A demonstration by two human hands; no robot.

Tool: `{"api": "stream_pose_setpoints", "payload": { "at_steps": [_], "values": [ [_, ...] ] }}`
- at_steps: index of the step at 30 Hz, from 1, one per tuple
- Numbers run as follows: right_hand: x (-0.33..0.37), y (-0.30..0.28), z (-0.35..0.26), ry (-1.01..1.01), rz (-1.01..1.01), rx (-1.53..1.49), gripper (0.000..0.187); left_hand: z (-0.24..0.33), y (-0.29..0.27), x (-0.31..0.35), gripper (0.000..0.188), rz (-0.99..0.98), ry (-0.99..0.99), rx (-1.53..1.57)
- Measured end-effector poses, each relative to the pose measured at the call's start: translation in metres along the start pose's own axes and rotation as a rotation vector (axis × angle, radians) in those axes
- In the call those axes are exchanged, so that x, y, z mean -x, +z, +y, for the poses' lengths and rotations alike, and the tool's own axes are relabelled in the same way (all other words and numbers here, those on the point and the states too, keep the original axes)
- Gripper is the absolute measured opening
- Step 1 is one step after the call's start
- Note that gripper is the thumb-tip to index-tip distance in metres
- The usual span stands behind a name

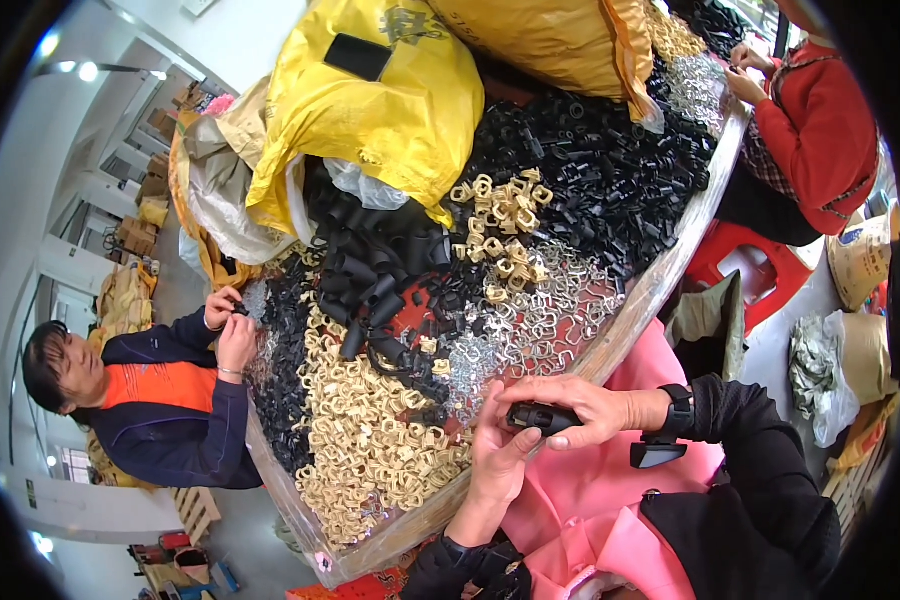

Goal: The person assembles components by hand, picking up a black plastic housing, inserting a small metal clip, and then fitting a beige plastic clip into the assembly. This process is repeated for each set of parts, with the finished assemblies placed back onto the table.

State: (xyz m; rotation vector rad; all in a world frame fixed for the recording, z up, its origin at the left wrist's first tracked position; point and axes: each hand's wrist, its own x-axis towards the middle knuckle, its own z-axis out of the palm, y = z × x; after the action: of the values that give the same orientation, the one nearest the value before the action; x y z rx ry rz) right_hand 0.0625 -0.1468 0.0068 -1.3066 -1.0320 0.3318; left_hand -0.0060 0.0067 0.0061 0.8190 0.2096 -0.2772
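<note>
Above the table's near edge, my right hand [602,410] is closed round a dark, rounded black plastic part [543,418]. My left hand [497,452] grips the left end of that same part, its thumb and fingers pressed to it. Just beyond my hands lie a pile of shiny bent metal clips [560,310] and a heap of cream-coloured plastic pieces [360,440]. Larger black tube-shaped pieces [370,285] are heaped in the table's middle. Small black parts [600,185] spread toward the far right. My fingers hide some of the held part.
A wooden rim [660,265] borders the table. Yellow sacks [390,110] stand at the back, a black phone [358,57] lying on one. A co-worker in a dark jacket [185,400] handles small pieces at left; another in a red sleeve [820,125] works at far right beside a red stool [755,265].
</note>
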Motion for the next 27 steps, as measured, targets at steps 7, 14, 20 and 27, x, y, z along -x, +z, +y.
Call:
{"api": "stream_pose_setpoints", "payload": {
  "at_steps": [7, 14, 20, 27],
  "values": [
    [0.007, 0.003, 0.002, -0.087, 0.124, 0.169, 0.060, -0.002, 0.005, 0.000, 0.073, 0.014, -0.039, -0.017],
    [0.010, -0.003, -0.003, -0.124, 0.184, 0.160, 0.042, -0.009, -0.002, -0.001, 0.080, 0.026, -0.083, -0.050],
    [0.013, -0.009, -0.007, -0.103, 0.106, 0.133, 0.033, -0.007, -0.002, -0.004, 0.069, 0.034, -0.001, -0.009],
    [0.035, -0.029, -0.010, 0.312, 0.069, -0.469, 0.036, -0.010, 0.000, -0.008, 0.047, -0.024, -0.034, -0.090]
  ]
}}
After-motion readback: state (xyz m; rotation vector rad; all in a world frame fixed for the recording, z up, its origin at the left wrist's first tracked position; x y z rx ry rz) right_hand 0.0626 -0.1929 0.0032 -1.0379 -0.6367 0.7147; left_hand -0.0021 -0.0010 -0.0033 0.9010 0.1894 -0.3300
